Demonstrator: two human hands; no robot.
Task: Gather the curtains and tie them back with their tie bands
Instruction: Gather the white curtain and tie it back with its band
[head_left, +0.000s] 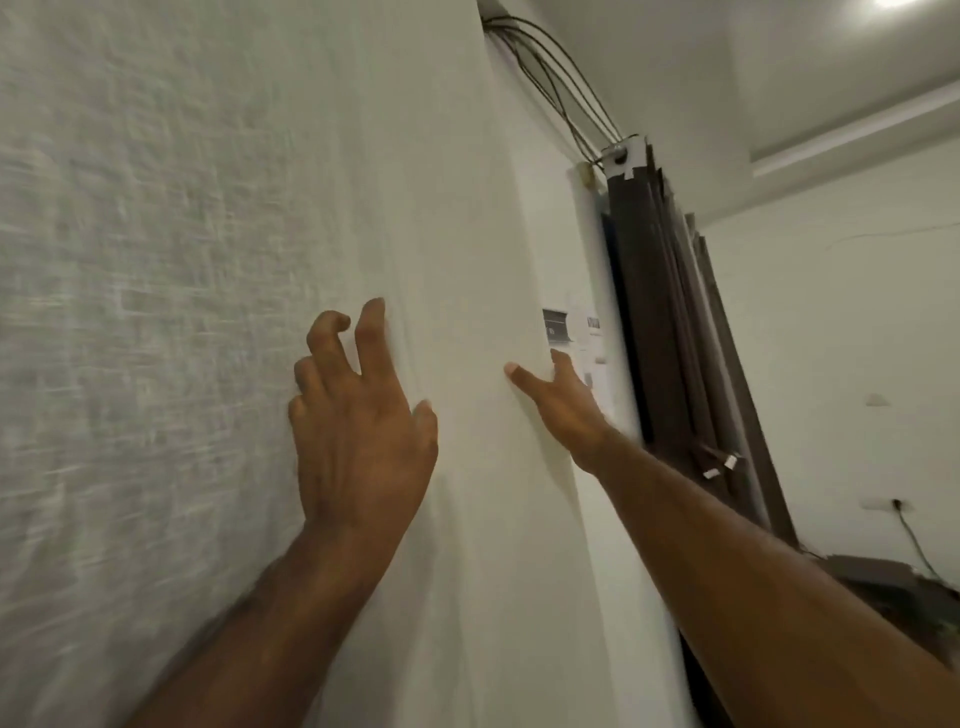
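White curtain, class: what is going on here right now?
A person is working on a plain white fabric curtain. The left hand lies on its front, fingers bent; the right hand reaches round its right edge, thumb in front, fingers hidden. The cloth is not yet bunched and no tie band shows. Dark brown slats hang beside it.

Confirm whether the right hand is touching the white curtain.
Touching. The head view shows the right hand at the right edge of the white curtain, thumb pressed on its front and fingers hooked behind the fabric.
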